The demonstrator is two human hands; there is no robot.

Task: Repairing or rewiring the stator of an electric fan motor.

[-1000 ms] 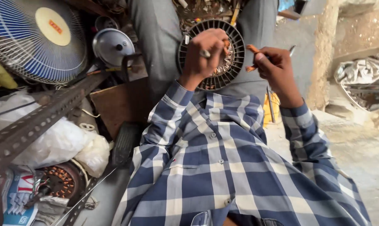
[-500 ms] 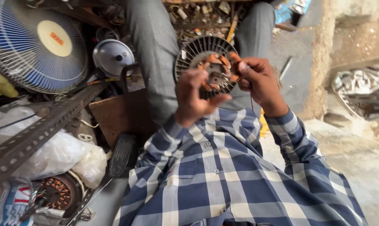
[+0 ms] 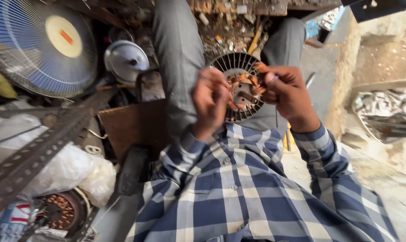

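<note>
A round fan motor stator [image 3: 238, 71] with dark slotted laminations and copper windings rests on my lap between my grey-trousered legs. My left hand [image 3: 210, 101] is at its left side, fingers pinched on a thin copper wire. My right hand [image 3: 287, 92] grips the stator's right edge, thumb pressed on the copper coil. Both forearms wear blue and white checked sleeves.
A blue table fan [image 3: 41, 45] with a wire guard stands at the upper left. Beside it lies a silver motor cover [image 3: 126, 60]. A slotted metal angle bar [image 3: 37, 154], white plastic bags [image 3: 73, 170] and another wound stator [image 3: 59, 210] lie at the left. Scrap metal [image 3: 384, 114] is at the right.
Both hands have come lower and closer onto the stator's centre. The view has tilted so the stator sits nearer the middle.
</note>
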